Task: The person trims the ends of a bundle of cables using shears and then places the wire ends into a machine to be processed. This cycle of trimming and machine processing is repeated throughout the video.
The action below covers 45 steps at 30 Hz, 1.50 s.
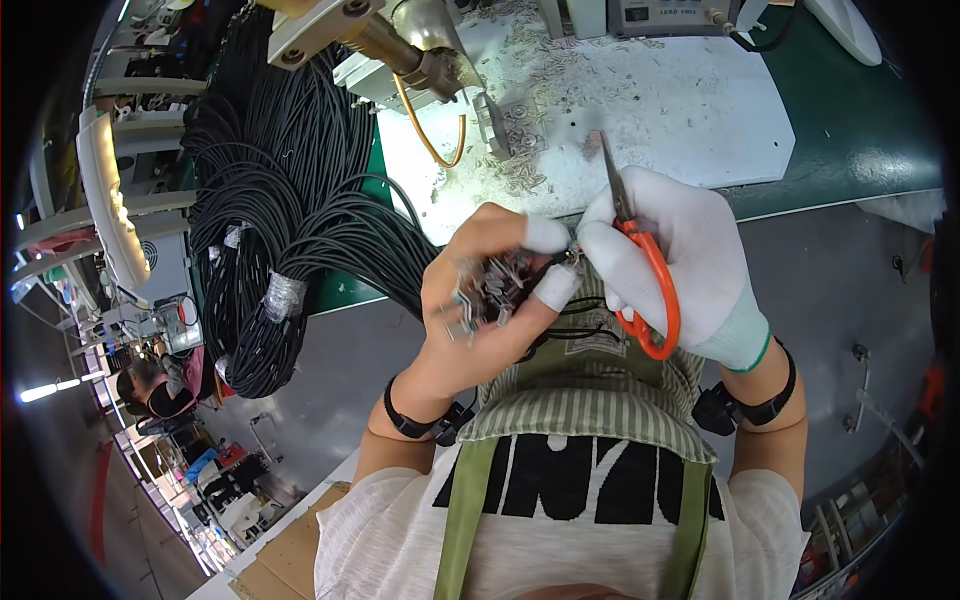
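My left hand (465,300), bare but for white covers on the thumb and one fingertip, is closed around a bunch of black cable ends (505,285) with small metallic tips. Motion blurs part of that bunch. Between its covered fingertips a thin cable end sticks out toward the right hand. White-gloved, my right hand (690,265) grips orange-handled scissors (660,290), their dark blades pointing away from me. The fingertips of both hands nearly meet in front of my apron (590,400); whether the right fingers also pinch a cable end I cannot tell.
A large coil of black cables (300,190) hangs over the table's left part. A machine head (430,70) with a copper-coloured tube stands above a white board (690,120) littered with small scraps. At the back sits a grey control box (670,18). A person (160,385) is at far left.
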Tool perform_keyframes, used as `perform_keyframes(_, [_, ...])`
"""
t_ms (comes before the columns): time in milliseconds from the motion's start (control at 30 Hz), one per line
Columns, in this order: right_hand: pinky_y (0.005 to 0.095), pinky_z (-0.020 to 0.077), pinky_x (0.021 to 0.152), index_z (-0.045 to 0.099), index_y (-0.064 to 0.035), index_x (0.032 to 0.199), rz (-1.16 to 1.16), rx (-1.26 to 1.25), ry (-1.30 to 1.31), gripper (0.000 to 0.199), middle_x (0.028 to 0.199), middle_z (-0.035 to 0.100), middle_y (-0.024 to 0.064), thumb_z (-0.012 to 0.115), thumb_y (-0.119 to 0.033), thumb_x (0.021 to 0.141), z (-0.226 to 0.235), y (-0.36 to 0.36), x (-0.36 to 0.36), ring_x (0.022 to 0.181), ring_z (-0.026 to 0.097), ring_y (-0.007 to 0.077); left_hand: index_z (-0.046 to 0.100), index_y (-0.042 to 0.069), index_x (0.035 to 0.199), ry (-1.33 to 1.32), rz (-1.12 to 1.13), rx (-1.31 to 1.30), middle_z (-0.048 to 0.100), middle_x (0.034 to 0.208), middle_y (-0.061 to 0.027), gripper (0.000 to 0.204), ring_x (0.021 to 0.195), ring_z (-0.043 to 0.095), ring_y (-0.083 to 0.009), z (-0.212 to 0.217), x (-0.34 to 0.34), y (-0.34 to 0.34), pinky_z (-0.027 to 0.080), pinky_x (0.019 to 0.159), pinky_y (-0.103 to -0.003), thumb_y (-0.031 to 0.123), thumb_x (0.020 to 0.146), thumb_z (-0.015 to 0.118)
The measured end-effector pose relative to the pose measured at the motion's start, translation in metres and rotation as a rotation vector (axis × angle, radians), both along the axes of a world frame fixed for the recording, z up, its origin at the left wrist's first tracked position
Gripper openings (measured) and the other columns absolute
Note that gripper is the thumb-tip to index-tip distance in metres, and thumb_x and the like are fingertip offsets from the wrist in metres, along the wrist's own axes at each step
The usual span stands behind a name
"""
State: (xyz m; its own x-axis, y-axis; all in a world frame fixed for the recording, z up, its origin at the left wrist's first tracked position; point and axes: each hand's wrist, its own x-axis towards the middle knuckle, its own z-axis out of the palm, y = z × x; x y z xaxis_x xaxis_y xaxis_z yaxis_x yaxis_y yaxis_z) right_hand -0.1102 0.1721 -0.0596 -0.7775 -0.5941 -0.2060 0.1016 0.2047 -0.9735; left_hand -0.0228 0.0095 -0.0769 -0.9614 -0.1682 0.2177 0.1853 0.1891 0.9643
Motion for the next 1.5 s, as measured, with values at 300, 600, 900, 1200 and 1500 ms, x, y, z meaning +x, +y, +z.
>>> perform_keyframes(300, [0.0249,0.0421,0.047,0.055,-0.0002,0.076,0.341,-0.097,-0.665,0.021,0.055,0.054,0.0049,0.060,-0.019,0.083,0.004,0.024,-0.024,0.047,0.052,0.0116,0.056,0.001,0.097,0.205,-0.228,-0.485,0.060,0.082,-0.0087,0.017,0.065,0.057,-0.0139,0.003,-0.003,-0.001,0.046,0.056,-0.026,-0.003,0.081,0.061])
perform_keyframes(600, [0.0253,0.0464,0.053,0.057,-0.0013,0.083,0.198,-0.068,0.251,0.012,0.065,0.060,0.0033,0.061,-0.012,0.082,0.000,0.004,0.008,0.055,0.058,0.0102,0.049,0.002,0.105,-0.400,-0.154,0.971,0.057,0.079,-0.0065,0.017,0.067,0.056,-0.0126,0.001,0.000,-0.007,0.047,0.060,-0.025,0.010,0.091,0.054])
perform_keyframes(900, [0.0281,0.0461,0.055,0.060,-0.0053,0.089,0.039,0.017,0.007,0.015,0.063,0.056,0.0074,0.065,-0.008,0.075,0.009,-0.006,0.007,0.053,0.056,0.0166,0.053,0.000,0.096,-0.347,-0.046,0.464,0.058,0.080,-0.0038,0.020,0.071,0.053,-0.0059,0.011,0.004,-0.006,0.045,0.066,-0.021,-0.002,0.080,0.064])
perform_keyframes(1200, [0.0299,0.0433,0.052,0.063,-0.0082,0.090,-0.007,0.252,1.151,0.022,0.060,0.052,0.0063,0.066,-0.004,0.068,-0.009,0.002,0.011,0.049,0.050,0.0228,0.053,0.001,0.087,-0.180,0.207,0.110,0.058,0.076,-0.0007,0.019,0.064,0.052,-0.0027,0.009,-0.001,0.006,0.042,0.058,-0.018,-0.002,0.076,0.068])
perform_keyframes(1500, [0.0288,0.0396,0.047,0.063,-0.0050,0.086,0.183,0.022,0.343,0.012,0.059,0.052,0.0060,0.064,-0.008,0.076,-0.009,0.011,0.019,0.047,0.049,0.0207,0.053,-0.001,0.090,0.134,0.047,-0.379,0.060,0.077,-0.0035,0.018,0.067,0.057,-0.0059,0.009,-0.002,0.006,0.046,0.061,-0.020,-0.005,0.077,0.066])
